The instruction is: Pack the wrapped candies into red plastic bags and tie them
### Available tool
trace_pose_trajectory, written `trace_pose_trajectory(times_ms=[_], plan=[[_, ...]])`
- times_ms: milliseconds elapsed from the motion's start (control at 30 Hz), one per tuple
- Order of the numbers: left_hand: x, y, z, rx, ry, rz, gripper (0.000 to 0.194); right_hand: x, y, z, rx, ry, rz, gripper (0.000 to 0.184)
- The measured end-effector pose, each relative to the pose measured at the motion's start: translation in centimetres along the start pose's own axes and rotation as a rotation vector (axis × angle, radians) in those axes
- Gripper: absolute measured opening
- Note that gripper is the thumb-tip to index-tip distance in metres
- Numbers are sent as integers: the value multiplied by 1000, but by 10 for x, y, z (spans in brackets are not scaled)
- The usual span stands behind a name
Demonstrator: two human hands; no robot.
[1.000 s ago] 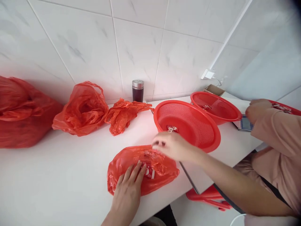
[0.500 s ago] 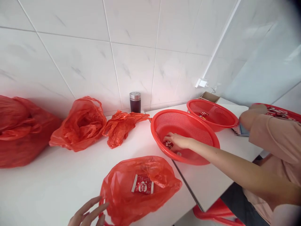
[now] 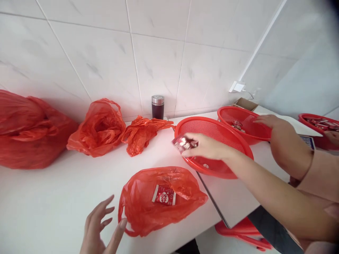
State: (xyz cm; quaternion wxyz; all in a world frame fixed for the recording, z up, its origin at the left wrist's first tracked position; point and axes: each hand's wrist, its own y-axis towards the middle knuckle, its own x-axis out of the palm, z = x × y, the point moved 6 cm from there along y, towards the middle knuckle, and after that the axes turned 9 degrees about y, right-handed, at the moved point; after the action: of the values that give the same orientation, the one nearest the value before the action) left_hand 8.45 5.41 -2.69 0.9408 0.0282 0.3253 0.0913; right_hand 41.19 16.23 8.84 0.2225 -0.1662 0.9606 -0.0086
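Observation:
My right hand [image 3: 202, 146] grips a small red-and-white packet [image 3: 185, 143] above the near rim of a red plastic colander [image 3: 212, 128]. A small round piece [image 3: 206, 165] lies inside that colander. Close to the table's front edge sits an open red plastic bag [image 3: 137, 204], with one red-and-white packet [image 3: 164, 195] visible in it. My left hand [image 3: 103, 225] is open with fingers spread, just left of the bag and near its handle. Nothing is between its fingers.
Left along the wall are a full red bag [image 3: 29, 134], an opened red bag [image 3: 97, 130] and a crumpled one [image 3: 141, 135]. A dark tumbler [image 3: 158, 107] stands behind. At right, a co-worker's hand [image 3: 267, 120] is over another colander [image 3: 254, 132]; a red stool [image 3: 243, 229] is below.
My right hand has risen from inside the colander with a packet in it. My left hand has come further into view, its fingers spread. The co-worker's arm has moved over the far colander.

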Motion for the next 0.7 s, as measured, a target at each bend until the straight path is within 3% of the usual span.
trace_pose_trajectory(times_ms=[67,133,200,267,333,433,533,700], plan=[[8,0,8,-31,-19,-15,78,55,-5,-13,-2,-4,-179,35],[15,0,11,-95,20,-40,88,100,-7,-9,16,-121,-219,40],[23,-1,8,-172,9,-101,86,132,-6,4,33,-237,-259,40],[27,-2,2,-237,-125,-162,76,147,-5,18,31,-308,-292,31],[25,-2,-3,-257,-289,-167,71,149,-4,24,-24,-329,-314,29],[13,0,-8,-279,-407,-91,68,141,-6,22,-130,-329,-362,49],[5,2,-11,-334,-433,-51,64,133,-11,19,-98,-423,-389,63],[-6,0,-18,-404,-422,2,61,111,-25,-6,-83,-495,-315,57]])
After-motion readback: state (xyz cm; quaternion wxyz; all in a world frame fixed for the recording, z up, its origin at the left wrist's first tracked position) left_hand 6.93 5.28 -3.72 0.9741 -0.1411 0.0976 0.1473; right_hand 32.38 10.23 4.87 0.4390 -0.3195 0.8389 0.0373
